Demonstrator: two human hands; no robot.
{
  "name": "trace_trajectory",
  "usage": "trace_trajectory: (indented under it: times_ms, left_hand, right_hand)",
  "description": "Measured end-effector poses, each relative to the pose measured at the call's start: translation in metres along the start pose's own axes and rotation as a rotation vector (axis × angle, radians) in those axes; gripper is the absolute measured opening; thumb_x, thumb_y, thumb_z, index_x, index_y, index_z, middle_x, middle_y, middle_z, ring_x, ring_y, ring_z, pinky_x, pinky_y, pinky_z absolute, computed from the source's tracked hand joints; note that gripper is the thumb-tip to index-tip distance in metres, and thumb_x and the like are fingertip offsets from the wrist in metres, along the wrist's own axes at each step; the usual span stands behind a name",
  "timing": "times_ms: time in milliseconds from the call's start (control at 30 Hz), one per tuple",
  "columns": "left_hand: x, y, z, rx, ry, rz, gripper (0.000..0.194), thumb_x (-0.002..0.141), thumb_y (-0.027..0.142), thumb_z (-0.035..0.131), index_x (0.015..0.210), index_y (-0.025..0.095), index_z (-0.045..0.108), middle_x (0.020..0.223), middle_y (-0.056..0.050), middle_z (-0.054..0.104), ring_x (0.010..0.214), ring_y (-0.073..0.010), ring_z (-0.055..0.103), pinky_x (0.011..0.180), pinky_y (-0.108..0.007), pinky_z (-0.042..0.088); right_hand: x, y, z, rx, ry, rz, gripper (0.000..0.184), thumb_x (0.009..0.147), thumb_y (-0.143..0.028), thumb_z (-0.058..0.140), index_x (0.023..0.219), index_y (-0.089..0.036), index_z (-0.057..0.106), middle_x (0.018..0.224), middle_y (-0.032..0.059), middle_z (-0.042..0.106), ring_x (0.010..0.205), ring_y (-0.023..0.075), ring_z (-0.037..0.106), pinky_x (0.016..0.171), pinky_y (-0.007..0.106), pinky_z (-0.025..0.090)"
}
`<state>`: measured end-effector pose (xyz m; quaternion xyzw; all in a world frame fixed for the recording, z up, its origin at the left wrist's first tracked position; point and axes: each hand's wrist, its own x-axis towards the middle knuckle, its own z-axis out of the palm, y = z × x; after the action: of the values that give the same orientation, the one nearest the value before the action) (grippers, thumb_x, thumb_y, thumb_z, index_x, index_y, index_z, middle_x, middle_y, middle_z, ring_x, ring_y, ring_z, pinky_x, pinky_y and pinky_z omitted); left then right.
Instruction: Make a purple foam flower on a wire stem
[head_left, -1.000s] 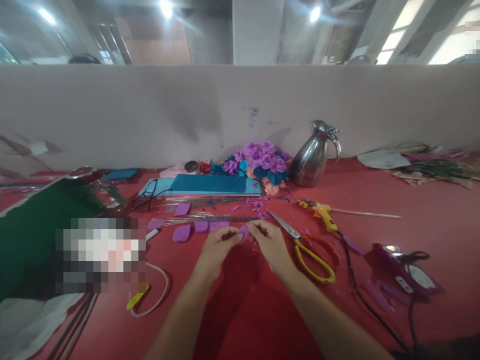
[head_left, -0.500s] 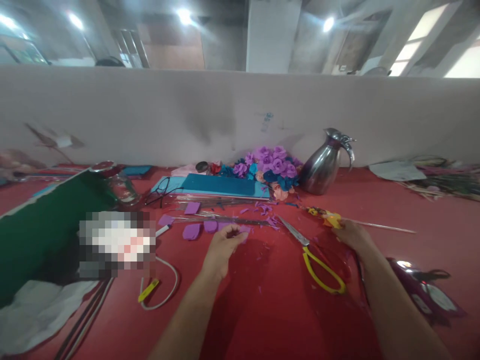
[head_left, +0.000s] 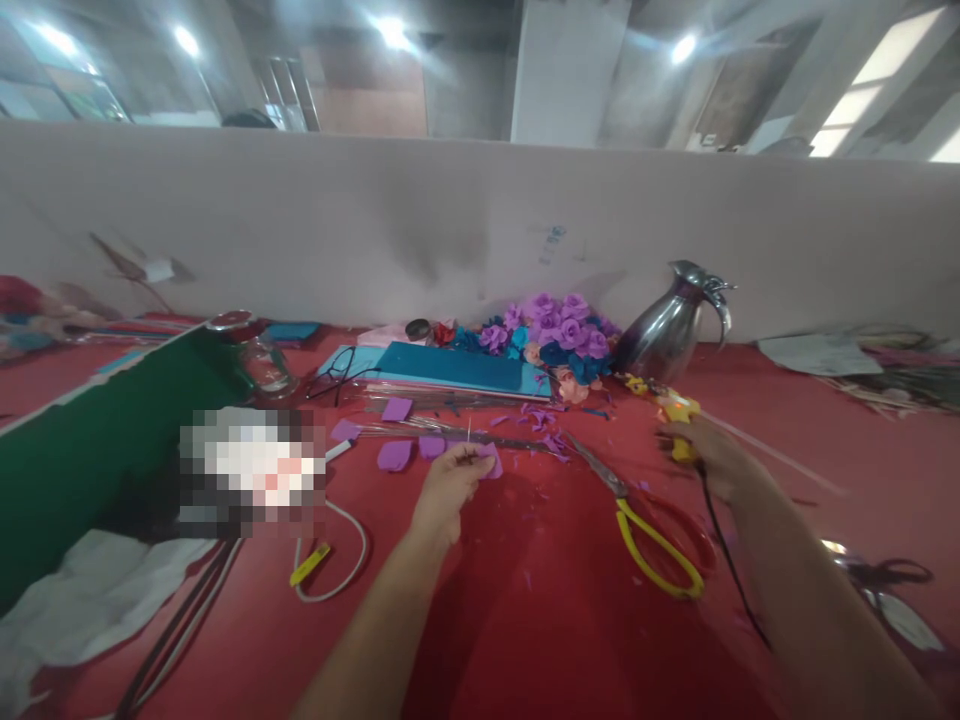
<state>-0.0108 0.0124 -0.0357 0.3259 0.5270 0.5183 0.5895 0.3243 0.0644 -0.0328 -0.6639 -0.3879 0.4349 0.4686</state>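
Near the middle of the table, my left hand [head_left: 450, 487] pinches a small purple crepe-paper petal [head_left: 491, 462], and a thin wire seems to rise from its fingertips. On the right, my right hand [head_left: 709, 455] is wrapped round a yellow glue gun [head_left: 682, 412] with a lit orange spot. A pale glue stick juts from it to the right, and a black cord [head_left: 724, 550] trails down. Between my hands lie scissors [head_left: 626, 500] with yellow handles. Several loose purple petals [head_left: 395, 456] lie left of my left hand, among thin wires and purple scraps.
Behind are blue paper sheets [head_left: 454, 367], eyeglasses [head_left: 341, 375], a heap of paper flowers [head_left: 559, 325] and a steel jug [head_left: 664, 325]. A green box wall [head_left: 135, 400], a glass jar [head_left: 266, 365] and a looped cable [head_left: 360, 570] stand or lie left. Dried stems [head_left: 900, 375] rest far right.
My right hand has lifted the glue gun off the table, its cord now hanging free. The petal in my left hand shows more plainly. The view has shifted slightly left.
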Motion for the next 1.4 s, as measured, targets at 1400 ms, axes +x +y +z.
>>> trace_trajectory:
  times_ms: [1400]
  left_hand:
    - [0.008, -0.031, 0.005, 0.604, 0.057, 0.058, 0.012, 0.068, 0.016, 0.059, 0.064, 0.016, 0.070, 0.065, -0.004, 0.069, 0.063, -0.0157, 0.058, 0.060, -0.025, 0.039]
  right_hand:
    - [-0.095, -0.002, 0.064, -0.487, -0.387, -0.337, 0.047, 0.078, -0.063, 0.053, 0.070, -0.019, 0.066, 0.059, 0.0031, 0.062, 0.057, 0.0183, 0.058, 0.052, 0.026, 0.042]
